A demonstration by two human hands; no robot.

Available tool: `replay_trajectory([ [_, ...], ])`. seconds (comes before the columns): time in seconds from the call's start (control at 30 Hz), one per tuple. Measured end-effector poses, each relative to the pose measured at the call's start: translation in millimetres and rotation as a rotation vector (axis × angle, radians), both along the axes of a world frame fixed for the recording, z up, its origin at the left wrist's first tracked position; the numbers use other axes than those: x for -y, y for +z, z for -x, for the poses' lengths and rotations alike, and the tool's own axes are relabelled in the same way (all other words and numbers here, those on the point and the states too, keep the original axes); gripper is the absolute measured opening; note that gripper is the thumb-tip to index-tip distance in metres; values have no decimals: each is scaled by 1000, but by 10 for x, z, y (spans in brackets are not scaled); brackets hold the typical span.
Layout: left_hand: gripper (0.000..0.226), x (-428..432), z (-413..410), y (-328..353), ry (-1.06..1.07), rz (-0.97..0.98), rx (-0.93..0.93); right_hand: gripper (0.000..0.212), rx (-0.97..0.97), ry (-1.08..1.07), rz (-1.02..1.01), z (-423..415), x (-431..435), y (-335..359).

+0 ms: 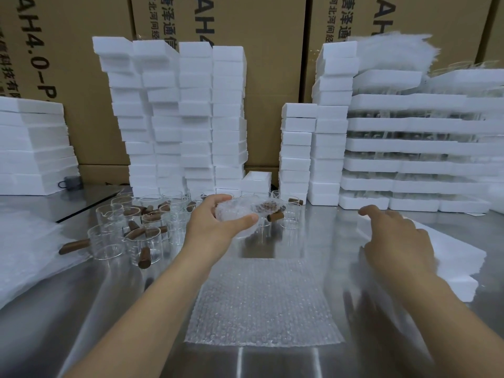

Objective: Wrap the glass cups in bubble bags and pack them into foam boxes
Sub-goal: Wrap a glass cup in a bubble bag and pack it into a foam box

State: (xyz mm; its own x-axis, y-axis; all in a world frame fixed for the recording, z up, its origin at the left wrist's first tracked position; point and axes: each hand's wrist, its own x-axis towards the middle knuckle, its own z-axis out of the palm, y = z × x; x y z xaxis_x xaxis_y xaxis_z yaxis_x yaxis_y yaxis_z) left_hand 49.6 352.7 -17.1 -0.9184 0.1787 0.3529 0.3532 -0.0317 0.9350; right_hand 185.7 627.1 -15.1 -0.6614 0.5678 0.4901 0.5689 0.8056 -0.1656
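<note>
My left hand grips a glass cup wrapped in a bubble bag above the middle of the steel table; its brown handle shows through the wrap. My right hand, blurred, hovers with loosely spread fingers over white foam pieces at the right and holds nothing. A flat stack of bubble bags lies on the table in front of me. Several bare glass cups with brown wooden handles stand at the centre left, behind my left hand.
Tall stacks of white foam boxes rise behind the cups, with more at the back right and at the left. Foam trays holding glassware are stacked at the right. Cardboard cartons form the back wall. Foam sheets cover the left table edge.
</note>
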Motion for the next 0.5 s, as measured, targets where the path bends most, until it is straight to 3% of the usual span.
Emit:
replay_trajectory([
  [0.1,67,-3,-12,19,-2,-71,57,68,-65,57,6,21,45,35],
  [0.27,66,-6,-42,38,8,-141,126,60,-316,398,97,111,356,87],
  [0.37,65,-7,-48,37,10,-135,134,55,-222,389,5,140,455,48],
  [0.5,65,-15,-59,32,-1,-141,133,68,3,166,61,107,298,-16],
])
